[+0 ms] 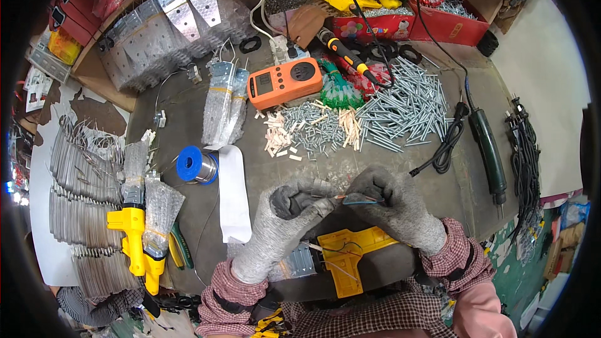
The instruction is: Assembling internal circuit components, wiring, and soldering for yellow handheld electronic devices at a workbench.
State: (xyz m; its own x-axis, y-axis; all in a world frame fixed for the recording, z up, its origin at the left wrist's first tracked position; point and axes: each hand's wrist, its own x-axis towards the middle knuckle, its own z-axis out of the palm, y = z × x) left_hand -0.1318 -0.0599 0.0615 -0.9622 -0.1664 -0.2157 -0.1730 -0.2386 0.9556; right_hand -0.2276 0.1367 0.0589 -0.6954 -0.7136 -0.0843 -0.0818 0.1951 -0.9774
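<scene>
My left hand, in a grey glove with dark fingertips, is closed in a pinch. Its fingertips meet at the bare copper-coloured end of a thin blue wire. From the other side my right hand, gloved alike, grips the same wire between thumb and fingers. Both hands are above the near middle of the bench. Just below them lies a yellow plastic tool housing, open side up, with thin wires inside. A perforated metal plate partly under my left wrist sticks out beside it.
A blue solder spool and a white strip lie left of my hands. Ahead are an orange meter, screws and small pale pieces. A dark-handled soldering iron lies right; yellow-handled assemblies lie left.
</scene>
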